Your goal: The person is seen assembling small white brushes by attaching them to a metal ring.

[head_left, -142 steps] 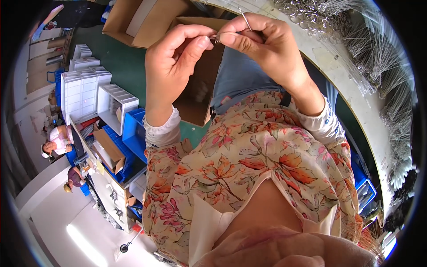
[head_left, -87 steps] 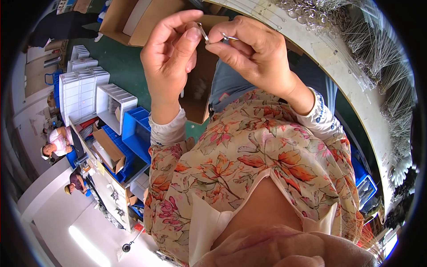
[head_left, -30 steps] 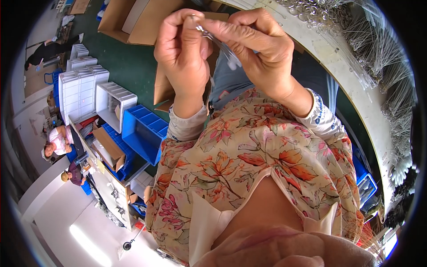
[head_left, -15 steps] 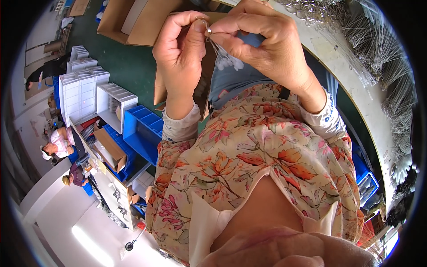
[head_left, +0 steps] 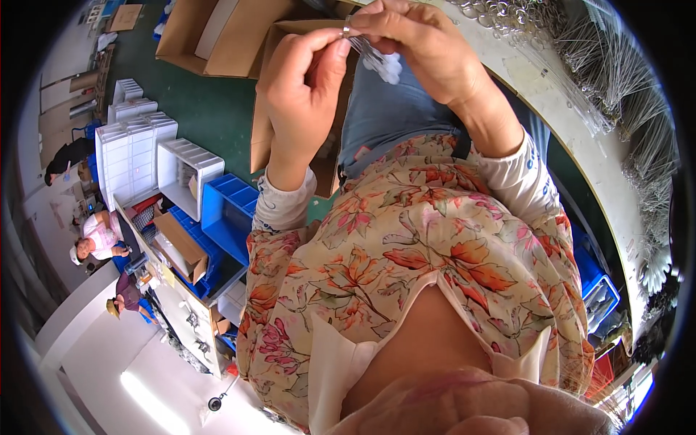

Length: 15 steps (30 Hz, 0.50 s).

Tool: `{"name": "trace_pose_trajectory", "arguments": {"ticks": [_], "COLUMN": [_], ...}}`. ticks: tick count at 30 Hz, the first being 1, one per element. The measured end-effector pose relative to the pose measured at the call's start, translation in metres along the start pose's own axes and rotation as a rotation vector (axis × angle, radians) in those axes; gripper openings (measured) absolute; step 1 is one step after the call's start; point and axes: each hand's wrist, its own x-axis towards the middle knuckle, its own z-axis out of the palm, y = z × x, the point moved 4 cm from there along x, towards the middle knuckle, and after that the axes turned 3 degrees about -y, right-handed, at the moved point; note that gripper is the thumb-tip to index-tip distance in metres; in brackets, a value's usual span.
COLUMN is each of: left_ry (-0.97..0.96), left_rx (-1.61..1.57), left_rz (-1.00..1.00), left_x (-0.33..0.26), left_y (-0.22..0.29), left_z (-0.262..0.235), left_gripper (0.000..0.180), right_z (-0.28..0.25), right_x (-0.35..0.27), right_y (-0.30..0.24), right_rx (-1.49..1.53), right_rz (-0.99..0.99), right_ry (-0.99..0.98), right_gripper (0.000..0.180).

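Close together at the top of the view, both hands meet at a small metal ring (head_left: 346,32). From it hangs a bunch of thin wire brushes (head_left: 384,67) with white, bushy tips, spread below my right fingers. My left hand (head_left: 306,90) is closed, thumb and forefinger pinching at the ring from the left. On the other side my right hand (head_left: 431,54) is also closed, its fingertips pressed on the ring end of the bunch. The fingers partly hide the ring, so its closure cannot be made out.
A pale worktable (head_left: 573,138) curves along the right, bearing loose metal rings (head_left: 486,10) and heaps of thin wire pieces (head_left: 616,65). Open cardboard boxes (head_left: 250,36) stand ahead and below my hands. White crates (head_left: 190,170) and blue crates (head_left: 230,210) are at left. Other people work beyond them.
Both hands have moved up a little with the brush bunch, and my right fingers have shifted to its ring end. The white tips now hang farther right and higher.
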Motion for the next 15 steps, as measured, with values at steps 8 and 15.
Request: {"name": "trace_pose_trajectory", "arguments": {"ticks": [8,15], "left_ry": [0.123,0.076], "left_rx": [-0.852,-1.176], "left_rz": [-0.592,-0.677], "left_x": [-0.006,-0.007], "left_y": [-0.014,-0.021], "left_z": [0.003,0.0], "left_gripper": [0.014,0.014], "right_z": [0.018,0.017], "right_x": [-0.014,-0.016], "right_y": [-0.013,-0.019], "right_rx": [-0.931,-1.097], "right_rz": [-0.576,-0.699], "right_ry": [0.048,0.037], "right_gripper": [0.013,0.01]}}
